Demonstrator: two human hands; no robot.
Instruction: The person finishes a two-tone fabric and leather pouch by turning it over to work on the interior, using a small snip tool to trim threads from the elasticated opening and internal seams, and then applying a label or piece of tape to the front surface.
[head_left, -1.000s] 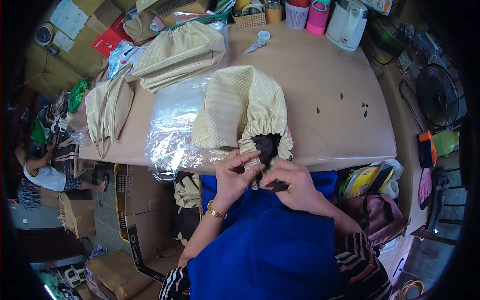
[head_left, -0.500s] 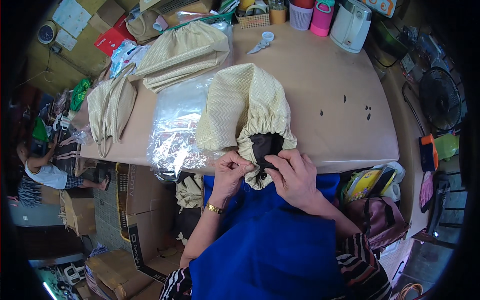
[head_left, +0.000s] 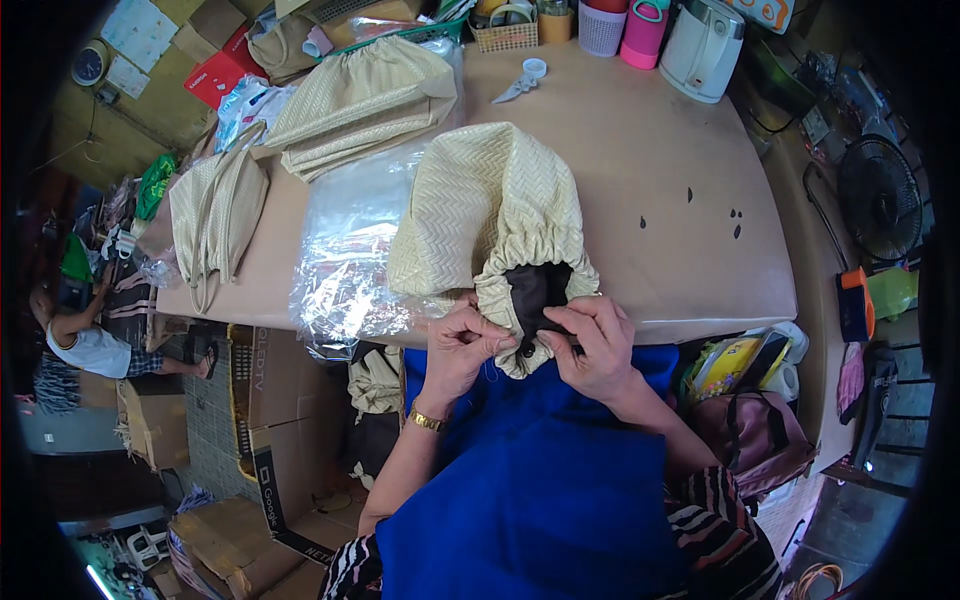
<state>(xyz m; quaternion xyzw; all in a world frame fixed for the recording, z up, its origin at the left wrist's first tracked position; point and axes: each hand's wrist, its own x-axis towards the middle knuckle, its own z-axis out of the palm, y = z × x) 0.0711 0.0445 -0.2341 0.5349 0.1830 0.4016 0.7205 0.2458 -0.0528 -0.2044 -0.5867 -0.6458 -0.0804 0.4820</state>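
Observation:
A cream bag with a herringbone weave and a gathered mouth lies at the table's front edge, its opening toward me. Inside the mouth shows a dark brown lining. My left hand pinches the left side of the rim, thumb and forefinger together. Across from it, my right hand has its thumb and fingers closed on the right side of the rim and lining. Between the hands sits a small dark round fastener. A fine thread seems to hang below my left fingertips; whether fingers hold a needle cannot be made out.
Clear plastic sheets lie left of the bag on the brown table. Two more cream bags, a larger one and a smaller one, rest farther left. Thread snips and a white kettle stand toward the back. Another person is at far left.
My right fingers have shifted slightly up and right along the rim, and the left fingers slightly down. The bag's mouth has turned a little; both hands stay on it.

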